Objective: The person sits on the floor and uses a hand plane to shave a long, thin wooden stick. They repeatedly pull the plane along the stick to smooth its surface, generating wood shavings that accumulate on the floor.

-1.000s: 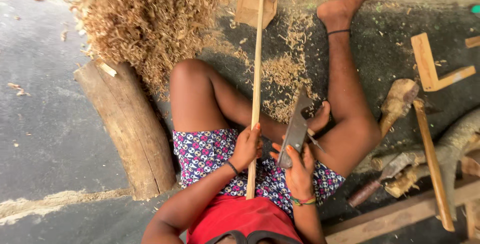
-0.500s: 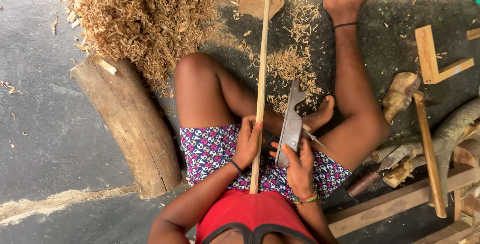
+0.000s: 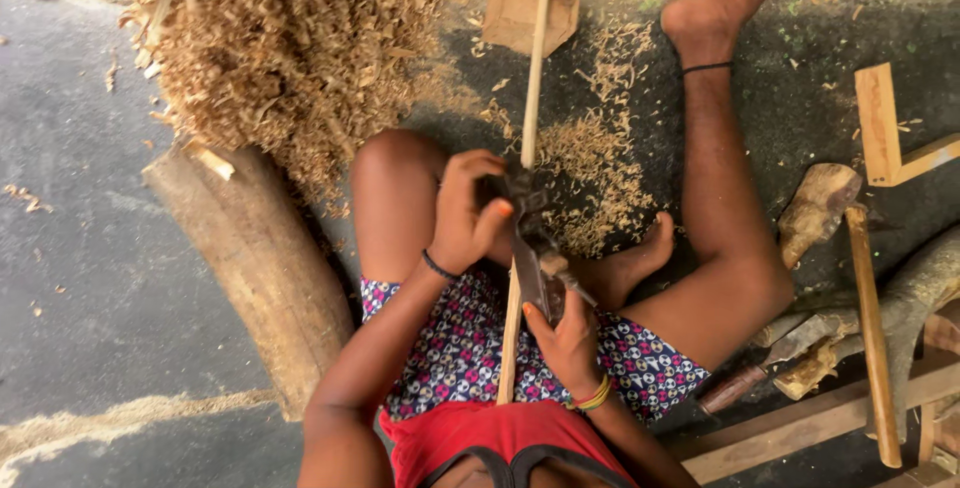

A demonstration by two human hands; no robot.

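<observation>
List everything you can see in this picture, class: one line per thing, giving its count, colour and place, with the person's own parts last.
Stick: one, pale, long and thin, running from the lap to the top edge.
Blade: one, dark, lying along the stick.
Shavings pile: one, straw-coloured, upper left.
Log: one, brown, left of the knee.
Cardboard piece: one, brown, top centre.
Wooden angle piece: one, pale, right edge.
Wooden slat: one, brown, lower right.
Left hand: one, wrapped over the blade's far end on the stick.
Right hand: one, gripping the blade's near end.
</observation>
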